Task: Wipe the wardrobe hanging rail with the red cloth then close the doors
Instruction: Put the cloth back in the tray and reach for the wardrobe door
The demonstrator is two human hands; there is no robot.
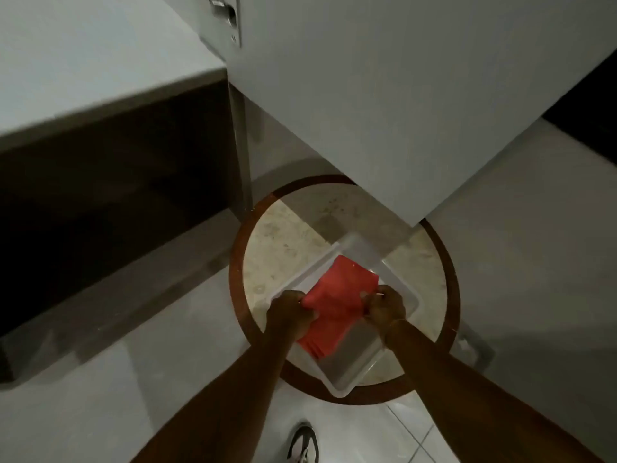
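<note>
The red cloth (337,295) lies partly folded in a white plastic tray (397,285) on a small round table. My left hand (290,315) pinches the cloth's left edge. My right hand (385,307) grips its right edge. Both hands hold the cloth just above the tray. A white wardrobe door (400,95) stands open above the table, its lower corner hanging over the tray's far end. The hanging rail is out of sight.
The round table (287,235) has a pale stone top and a dark wooden rim. A second white door (83,61) with a metal hinge plate (230,18) stands open at the left, with the dark wardrobe interior below it. My shoe (303,442) rests on the tiled floor.
</note>
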